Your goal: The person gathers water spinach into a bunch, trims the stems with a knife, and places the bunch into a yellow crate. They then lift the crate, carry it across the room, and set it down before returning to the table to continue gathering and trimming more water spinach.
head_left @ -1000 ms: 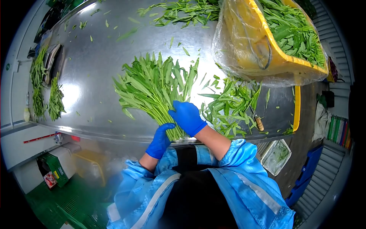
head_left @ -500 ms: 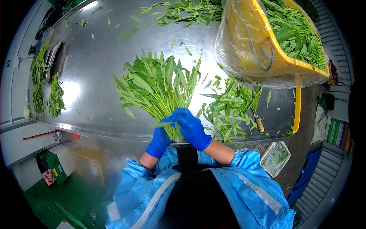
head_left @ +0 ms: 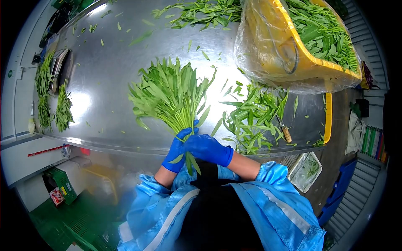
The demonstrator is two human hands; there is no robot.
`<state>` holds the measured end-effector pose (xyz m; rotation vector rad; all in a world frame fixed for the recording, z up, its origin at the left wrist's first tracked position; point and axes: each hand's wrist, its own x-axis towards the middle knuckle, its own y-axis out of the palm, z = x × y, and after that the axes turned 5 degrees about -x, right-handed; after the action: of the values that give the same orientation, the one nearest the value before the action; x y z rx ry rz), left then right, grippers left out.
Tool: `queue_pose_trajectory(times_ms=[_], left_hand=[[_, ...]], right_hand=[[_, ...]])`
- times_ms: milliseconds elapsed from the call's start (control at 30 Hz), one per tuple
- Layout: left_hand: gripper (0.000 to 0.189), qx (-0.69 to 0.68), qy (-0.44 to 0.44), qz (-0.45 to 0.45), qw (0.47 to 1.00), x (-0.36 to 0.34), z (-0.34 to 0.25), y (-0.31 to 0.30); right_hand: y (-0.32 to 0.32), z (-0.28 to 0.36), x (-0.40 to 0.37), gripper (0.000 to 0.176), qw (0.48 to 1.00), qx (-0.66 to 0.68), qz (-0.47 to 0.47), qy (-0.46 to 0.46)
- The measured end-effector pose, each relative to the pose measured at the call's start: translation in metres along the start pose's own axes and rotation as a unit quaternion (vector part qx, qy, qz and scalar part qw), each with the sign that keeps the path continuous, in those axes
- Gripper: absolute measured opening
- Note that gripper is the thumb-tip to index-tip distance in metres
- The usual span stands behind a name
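A fanned bunch of water spinach [head_left: 169, 94] lies over the front of the metal table, leaves pointing away from me. My left hand [head_left: 176, 152], in a blue glove, is wrapped round its stems near the table's edge. Pressed against the left one, my blue-gloved right hand [head_left: 209, 149] is closed, with a few loose leaves [head_left: 192, 164] hanging below its fingers. The stem ends are mostly hidden by the hands. To the right, a pile of loose leaves and cut stems [head_left: 253, 117] lies beside a wooden-handled tool [head_left: 286, 134], its far end among the leaves.
A plastic-lined yellow crate [head_left: 307, 54] full of greens stands tilted at the back right. More greens [head_left: 205, 14] lie at the far side of the metal table [head_left: 109, 83]. Small bunches [head_left: 63, 108] sit at the left end. A white basket [head_left: 305, 173] is below the right edge.
My right hand has moved down and left across the stems, closing near my left hand. Leaves now hang beneath it toward my body.
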<state>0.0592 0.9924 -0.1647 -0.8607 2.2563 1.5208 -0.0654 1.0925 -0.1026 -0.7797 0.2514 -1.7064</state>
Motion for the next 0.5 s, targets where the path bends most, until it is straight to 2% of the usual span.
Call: queue_pose_trajectory(times_ms=[33, 67, 133, 167, 200, 233, 300, 367, 400, 433, 500], left_hand=[[0.031, 0.004, 0.008, 0.002, 1.000, 0.000, 0.002, -0.001], [0.030, 0.008, 0.015, 0.005, 1.000, 0.000, 0.004, -0.002], [0.033, 0.026, 0.002, -0.005, 1.000, -0.007, -0.003, 0.017], [0.035, 0.033, -0.004, -0.010, 0.999, -0.007, -0.006, 0.024], [0.045, -0.039, -0.108, -0.034, 0.993, -0.003, -0.014, 0.017], [0.048, -0.047, -0.098, -0.021, 0.994, -0.002, -0.014, 0.019], [0.054, -0.064, -0.079, 0.005, 0.995, -0.004, -0.014, 0.028], [0.055, -0.060, -0.072, 0.000, 0.996, -0.004, -0.014, 0.036], [0.054, -0.069, -0.076, 0.006, 0.995, -0.005, -0.014, 0.036], [0.054, -0.078, -0.081, 0.013, 0.994, -0.005, -0.014, 0.036], [0.053, -0.040, -0.088, -0.025, 0.995, -0.004, -0.013, 0.030]], right_hand=[[-0.001, 0.000, -0.003, 0.026, 0.999, 0.035, -0.016, -0.004], [-0.004, 0.000, -0.005, 0.024, 0.991, 0.102, -0.055, 0.067], [-0.014, 0.004, -0.010, 0.020, 0.942, 0.229, -0.130, 0.206], [-0.021, 0.007, -0.009, 0.016, 0.824, 0.421, -0.221, 0.307], [-0.027, -0.009, -0.014, 0.013, 0.823, 0.368, -0.290, 0.322], [-0.035, -0.021, -0.014, 0.011, 0.815, 0.308, -0.354, 0.341], [-0.061, -0.030, -0.009, 0.017, 0.787, 0.202, -0.302, 0.498], [-0.065, -0.027, -0.014, 0.024, 0.887, -0.031, -0.134, 0.441], [-0.064, -0.024, -0.018, 0.027, 0.904, -0.146, -0.043, 0.398], [-0.054, -0.021, -0.017, 0.032, 0.924, -0.148, -0.106, 0.336], [-0.038, -0.008, 0.002, 0.041, 0.935, 0.028, -0.203, 0.290]])
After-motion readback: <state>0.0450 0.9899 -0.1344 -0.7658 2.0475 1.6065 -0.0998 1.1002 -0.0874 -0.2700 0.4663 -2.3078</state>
